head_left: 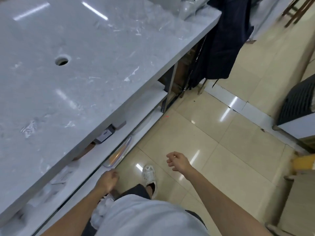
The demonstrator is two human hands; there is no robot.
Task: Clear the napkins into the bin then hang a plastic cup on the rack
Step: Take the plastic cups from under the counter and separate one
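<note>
My left hand point(107, 181) hangs curled beside the counter's lower shelf, and a wad of crumpled white napkins point(102, 208) shows just beneath it, against my light shirt. My right hand point(177, 161) is out over the floor tiles, fingers loosely apart and empty. Clear plastic cups point(187, 5), blurred, stand at the far corner of the grey marble counter point(85, 40). I see no bin or rack.
The counter has a round hole point(61, 60). Its lower shelf point(95, 155) holds small items and a clear case with an orange part point(119, 152). Dark cloth point(225, 40) hangs at the counter's far end. A dark slatted object point(300, 101) stands on the right. My shoe point(149, 174) is on the glossy tiles.
</note>
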